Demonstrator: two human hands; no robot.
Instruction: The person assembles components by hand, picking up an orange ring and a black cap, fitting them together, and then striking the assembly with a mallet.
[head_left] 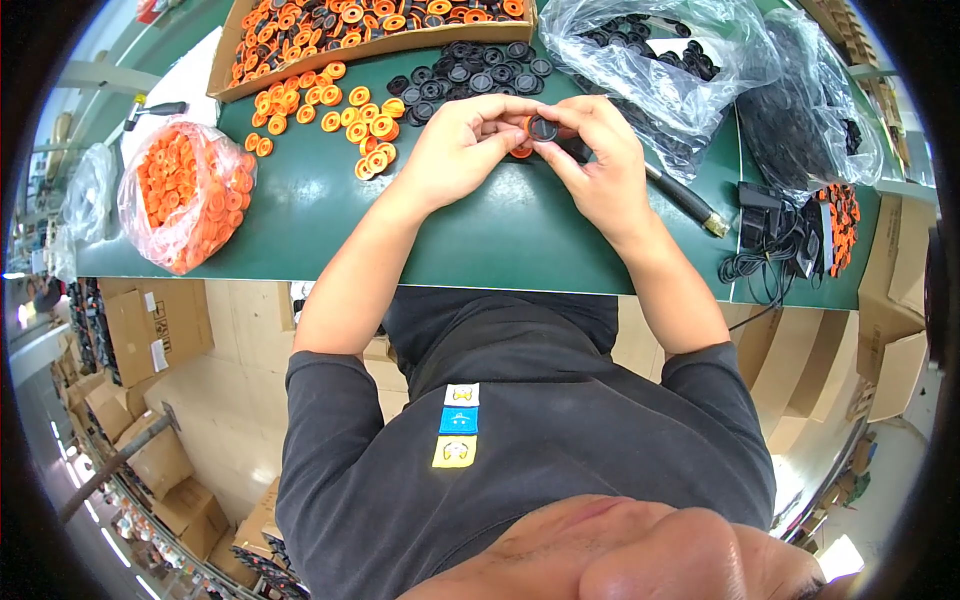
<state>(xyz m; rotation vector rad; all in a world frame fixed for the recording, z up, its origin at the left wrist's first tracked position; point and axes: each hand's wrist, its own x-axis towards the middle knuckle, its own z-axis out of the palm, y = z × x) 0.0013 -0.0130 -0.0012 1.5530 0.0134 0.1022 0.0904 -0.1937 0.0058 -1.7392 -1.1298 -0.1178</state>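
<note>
Over the green table, my left hand and my right hand meet around a small round black cap with an orange part at its edge. The fingertips of both hands pinch it from either side. Just beneath, another orange round piece shows partly between the hands. Left of my left hand lie loose orange round caps, and beyond it a heap of black round caps. A dark-handled tool with a metal end rests beside my right wrist, its other end hidden behind the hand.
A cardboard box of orange-and-black pieces stands at the back. A clear bag of orange pieces sits at the left. Clear bags of black parts fill the back right. A black adapter with cables lies near the right edge.
</note>
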